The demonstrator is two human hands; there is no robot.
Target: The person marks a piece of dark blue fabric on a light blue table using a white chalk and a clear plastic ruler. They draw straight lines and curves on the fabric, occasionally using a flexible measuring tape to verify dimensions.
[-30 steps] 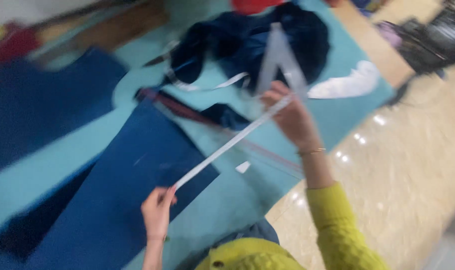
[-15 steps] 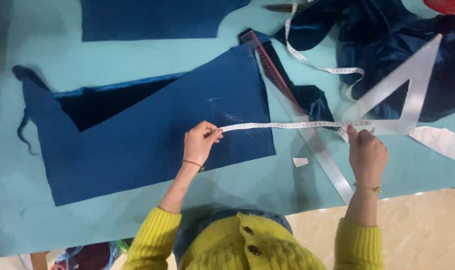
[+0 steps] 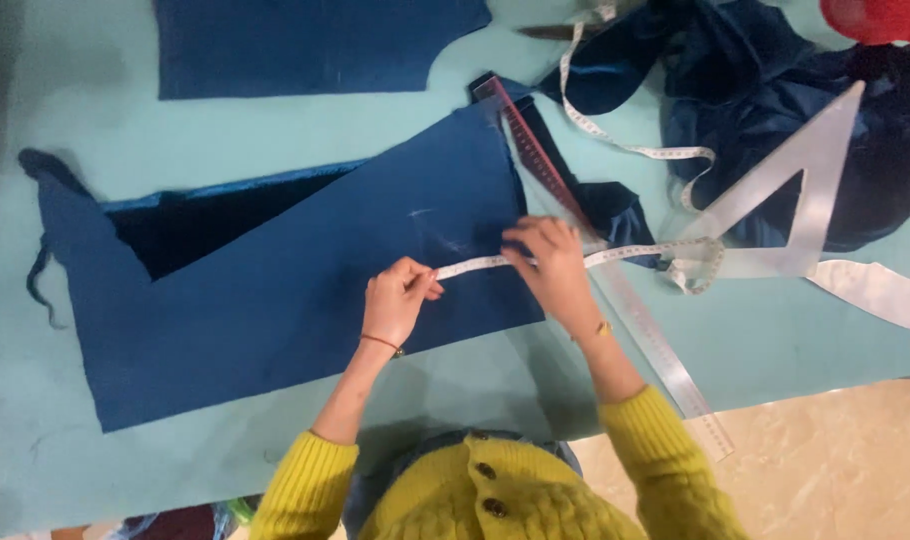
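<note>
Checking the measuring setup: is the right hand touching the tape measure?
Touching: head view shows the right hand pressing the tape measure against the blue fabric.

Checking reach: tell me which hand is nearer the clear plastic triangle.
Right. The right hand presses the tape measure beside the long ruler, closer to the triangle; the left hand lies farther left on the blue fabric.

left hand point(image 3: 397, 300): pinches end of white tape measure point(image 3: 475, 264) on blue fabric panel point(image 3: 305, 290)
right hand point(image 3: 553, 268): presses tape down near panel's right edge
tape: runs right, loose coil by clear set square point(image 3: 815, 180)
long ruler point(image 3: 625, 300): diagonal, under right wrist
table point(image 3: 75, 130): teal
top centre: probably scissors point(image 3: 555, 32), blurred
</note>
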